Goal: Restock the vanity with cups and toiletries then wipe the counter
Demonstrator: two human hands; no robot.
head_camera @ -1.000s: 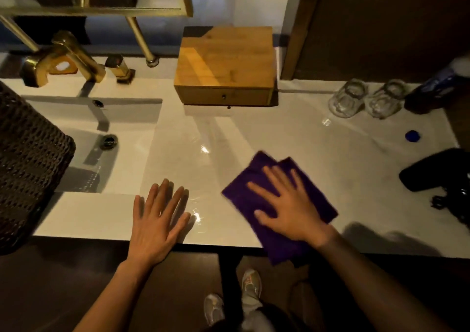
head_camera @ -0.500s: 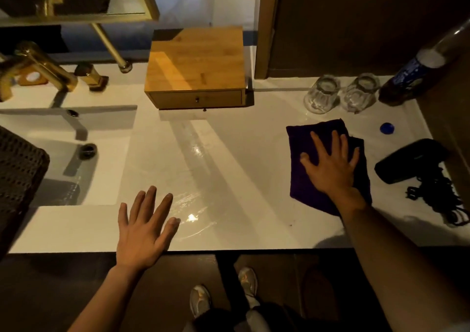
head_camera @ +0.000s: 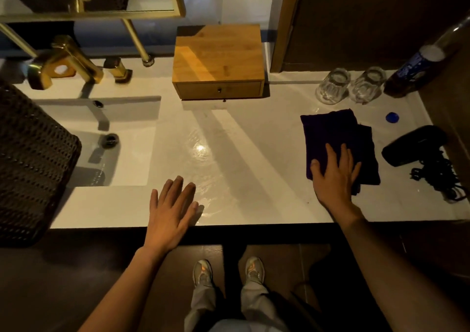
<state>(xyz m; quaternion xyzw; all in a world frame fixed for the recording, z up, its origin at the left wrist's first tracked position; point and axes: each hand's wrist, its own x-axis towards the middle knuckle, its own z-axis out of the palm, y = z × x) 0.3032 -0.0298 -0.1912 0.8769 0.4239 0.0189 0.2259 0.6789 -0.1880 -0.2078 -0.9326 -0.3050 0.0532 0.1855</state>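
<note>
My right hand (head_camera: pixel 334 176) lies flat on a folded purple cloth (head_camera: pixel 335 133), pressing it onto the white counter (head_camera: pixel 241 133) at the right. My left hand (head_camera: pixel 170 212) rests open and flat, fingers apart, at the counter's front edge near the middle, holding nothing. Two clear glass cups (head_camera: pixel 333 85) (head_camera: pixel 367 85) stand upside down at the back right. A wooden drawer box (head_camera: pixel 218 62) sits at the back centre. The counter surface shows a wet sheen in the middle.
A sink basin (head_camera: pixel 101 141) with a gold tap (head_camera: pixel 63 62) is at the left. A dark woven basket (head_camera: pixel 30 163) stands at the far left. A black hair dryer (head_camera: pixel 414 144) with coiled cord, a blue cap (head_camera: pixel 392 117) and a bottle (head_camera: pixel 414 71) crowd the right end.
My right hand has swept the purple cloth from the middle front of the counter to the right side, then drawn it back toward the front. The left hand has stayed flat in place.
</note>
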